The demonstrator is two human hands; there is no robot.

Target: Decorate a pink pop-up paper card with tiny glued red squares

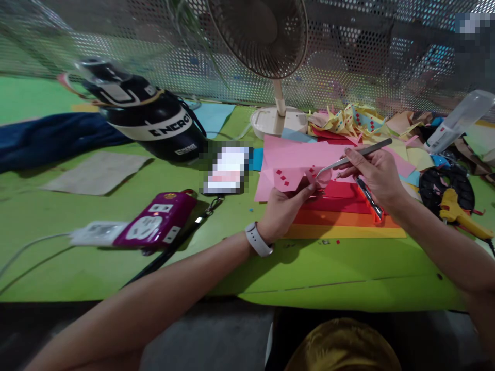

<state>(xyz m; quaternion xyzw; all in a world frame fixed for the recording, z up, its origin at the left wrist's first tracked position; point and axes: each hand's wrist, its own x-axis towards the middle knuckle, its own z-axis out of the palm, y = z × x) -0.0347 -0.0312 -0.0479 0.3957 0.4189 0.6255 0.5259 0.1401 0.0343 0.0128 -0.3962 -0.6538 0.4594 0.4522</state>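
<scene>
Pinched between the thumb and fingers of my left hand [281,208] is the lower edge of a pink paper sheet [273,180] with several small red squares on it. My right hand [373,172] is closed around metal tweezers [372,148], whose tips point down-left and meet the paper close to my left fingertips. Whether the tips grip a small piece cannot be made out. Beneath both hands lie stacked red, orange and yellow sheets [348,231]. A utility knife [369,198] rests on them, just below my right hand.
Left of my hands are a lit phone [228,170], a purple power adapter [157,221] and a large black bottle [154,121]. A fan [279,121] stands behind. Crumpled paper scraps [356,121], a clear bottle [460,121] and a yellow glue gun [460,211] are at the right.
</scene>
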